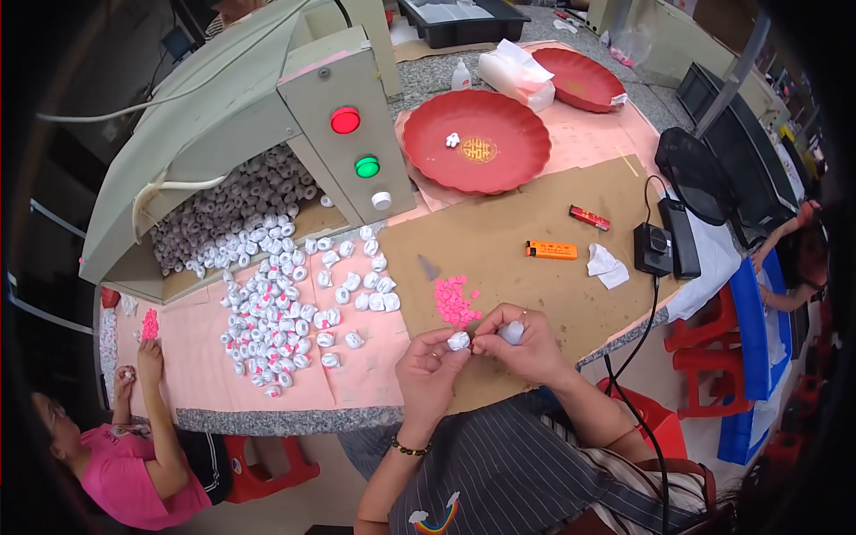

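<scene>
Between the thumb and fingers of my left hand is a small rounded white piece. My right hand is closed around a small translucent whitish bottle, its fingertips pinched close beside the white piece. Whether those fingertips also hold something tiny cannot be made out. Just beyond both hands, a heap of small flat pink pieces lies on the brown cardboard. Left of my hands, many similar white pieces, several with pink spots, are spread over pink paper.
A grey machine with red and green lights stands at left, white pieces filling its opening. Red scalloped trays sit beyond. An orange lighter, tissue and black cabled box lie right. A co-worker in pink sits left.
</scene>
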A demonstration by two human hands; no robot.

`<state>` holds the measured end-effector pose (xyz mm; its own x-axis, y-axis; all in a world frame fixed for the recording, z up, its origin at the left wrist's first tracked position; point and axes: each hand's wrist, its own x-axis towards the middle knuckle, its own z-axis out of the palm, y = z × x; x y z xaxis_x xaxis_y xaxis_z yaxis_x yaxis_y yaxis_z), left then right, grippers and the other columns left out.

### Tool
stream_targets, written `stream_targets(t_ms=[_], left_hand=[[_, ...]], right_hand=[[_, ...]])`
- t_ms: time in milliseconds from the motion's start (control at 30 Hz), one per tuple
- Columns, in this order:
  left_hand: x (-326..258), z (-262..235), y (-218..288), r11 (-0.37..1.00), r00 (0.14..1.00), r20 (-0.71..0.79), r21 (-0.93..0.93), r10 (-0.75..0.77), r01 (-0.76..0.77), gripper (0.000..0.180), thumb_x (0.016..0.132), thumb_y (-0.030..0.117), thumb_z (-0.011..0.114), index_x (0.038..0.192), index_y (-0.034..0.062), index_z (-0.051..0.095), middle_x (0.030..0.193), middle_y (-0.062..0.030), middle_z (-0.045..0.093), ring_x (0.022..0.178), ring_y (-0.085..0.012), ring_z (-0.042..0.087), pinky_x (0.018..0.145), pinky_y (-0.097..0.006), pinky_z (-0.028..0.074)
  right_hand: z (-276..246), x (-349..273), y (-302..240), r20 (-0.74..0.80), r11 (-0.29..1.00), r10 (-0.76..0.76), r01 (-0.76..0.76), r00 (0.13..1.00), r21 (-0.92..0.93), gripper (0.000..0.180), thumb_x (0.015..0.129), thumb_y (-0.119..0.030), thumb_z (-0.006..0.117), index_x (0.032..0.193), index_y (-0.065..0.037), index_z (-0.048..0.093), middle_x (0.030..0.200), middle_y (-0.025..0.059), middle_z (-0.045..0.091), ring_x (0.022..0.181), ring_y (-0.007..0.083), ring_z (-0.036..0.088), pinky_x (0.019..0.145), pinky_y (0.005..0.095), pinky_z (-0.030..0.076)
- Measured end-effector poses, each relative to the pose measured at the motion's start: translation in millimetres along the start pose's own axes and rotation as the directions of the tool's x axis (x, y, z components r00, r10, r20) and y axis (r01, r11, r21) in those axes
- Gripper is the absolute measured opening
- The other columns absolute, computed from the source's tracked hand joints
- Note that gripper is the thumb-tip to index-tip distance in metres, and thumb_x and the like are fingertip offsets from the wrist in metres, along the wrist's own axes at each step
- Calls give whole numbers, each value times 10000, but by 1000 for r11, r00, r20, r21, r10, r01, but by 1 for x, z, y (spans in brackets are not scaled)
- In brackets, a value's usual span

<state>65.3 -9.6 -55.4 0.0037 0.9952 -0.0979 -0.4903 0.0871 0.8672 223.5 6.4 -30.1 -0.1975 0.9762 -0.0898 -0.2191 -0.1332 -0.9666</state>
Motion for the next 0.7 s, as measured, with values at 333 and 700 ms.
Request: stream_targets(t_ms=[333, 700], left_hand=[[-4, -7, -3, 999, 986, 167, 37, 1, -7, 290, 846, -103, 596, 1129, -72, 544, 1022, -138, 641, 929, -167, 641, 833, -253, 522], [-5, -5, 0, 998, 982, 185, 41, 41, -49, 227, 852, -103, 584, 1079, -92, 576, 1042, -132, 623, 930, -157, 624, 835, -261, 518]], right_hand=[[0, 2, -5, 72, 990, 91, -83, 993, -110, 78, 842, 0, 644, 912, 18, 614, 798, 31, 642, 740, 68, 579, 673, 206, 478], [-3, -2, 13, 114, 873, -366, 383, 924, -303, 134, 790, 50, 641, 920, 36, 668, 792, 99, 648, 669, 130, 582, 589, 236, 432]])
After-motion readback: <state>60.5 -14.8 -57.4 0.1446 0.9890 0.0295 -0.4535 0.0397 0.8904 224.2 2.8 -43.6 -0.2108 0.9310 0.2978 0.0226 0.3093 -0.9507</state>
